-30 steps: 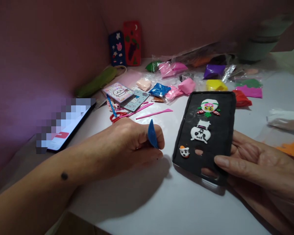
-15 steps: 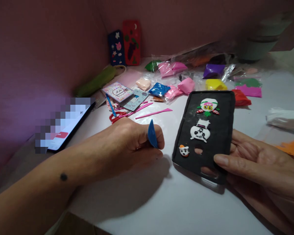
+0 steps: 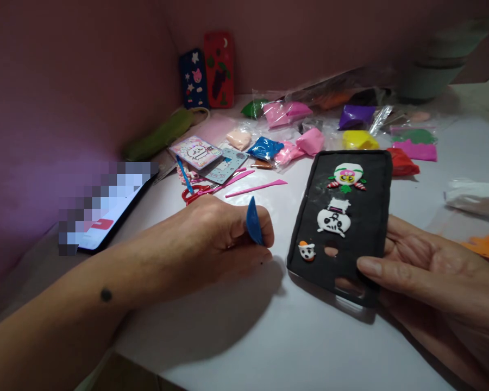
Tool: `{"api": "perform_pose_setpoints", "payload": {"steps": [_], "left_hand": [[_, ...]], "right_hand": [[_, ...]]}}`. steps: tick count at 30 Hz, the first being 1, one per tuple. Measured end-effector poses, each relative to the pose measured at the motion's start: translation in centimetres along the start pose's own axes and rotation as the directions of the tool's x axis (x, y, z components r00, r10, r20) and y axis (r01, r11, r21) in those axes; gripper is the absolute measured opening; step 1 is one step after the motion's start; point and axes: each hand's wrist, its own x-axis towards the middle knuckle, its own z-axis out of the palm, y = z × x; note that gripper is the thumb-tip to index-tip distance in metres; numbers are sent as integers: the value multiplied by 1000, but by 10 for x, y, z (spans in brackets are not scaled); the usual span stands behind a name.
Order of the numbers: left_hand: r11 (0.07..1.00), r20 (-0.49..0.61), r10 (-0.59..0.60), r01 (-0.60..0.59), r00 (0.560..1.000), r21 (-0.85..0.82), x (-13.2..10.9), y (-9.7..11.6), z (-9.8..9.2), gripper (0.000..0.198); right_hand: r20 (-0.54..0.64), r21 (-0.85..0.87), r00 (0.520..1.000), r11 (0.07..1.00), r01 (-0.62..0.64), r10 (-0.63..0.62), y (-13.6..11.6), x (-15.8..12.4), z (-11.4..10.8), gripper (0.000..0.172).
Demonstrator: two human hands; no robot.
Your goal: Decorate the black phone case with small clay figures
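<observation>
My left hand (image 3: pixel 212 239) is closed on a blue tool (image 3: pixel 252 221), whose curved flat blade sticks up between thumb and fingers. My right hand (image 3: pixel 432 271) grips a black phone case (image 3: pixel 313 206) by its right edge, thumb on the front. On the case are a white figure with green and pink parts at the top, a black-and-white figure (image 3: pixel 333 220) in the middle, and a small white-and-orange one (image 3: pixel 307 251) at lower left, beside a round hole. The blue blade is apart from the case, to its left.
A phone (image 3: pixel 118 206) lies at left. Behind the hands are red scissors (image 3: pixel 191 193), a pink tool (image 3: pixel 256 188), cards (image 3: pixel 198 152) and several bags of coloured clay (image 3: pixel 287 114). Blue and red cases (image 3: pixel 219 70) lean on the wall; orange clay (image 3: pixel 487 247) lies at right.
</observation>
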Motion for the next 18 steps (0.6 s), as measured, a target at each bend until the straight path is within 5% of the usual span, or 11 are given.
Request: {"api": "perform_pose_setpoints", "payload": {"steps": [5,10,18], "left_hand": [[986,88,-125,133,988,-100,0,3,-3,1],[978,17,-118,119,993,-173,0,3,-4,1],[999,35,-45,46,998,-29,0,3,-4,2]], "right_hand": [[-7,29,1000,999,-12,13,-1,-1,1,61],[-6,43,1000,999,-6,7,-1,-2,0,61],[8,40,1000,999,-13,13,-3,-2,3,54]]}}
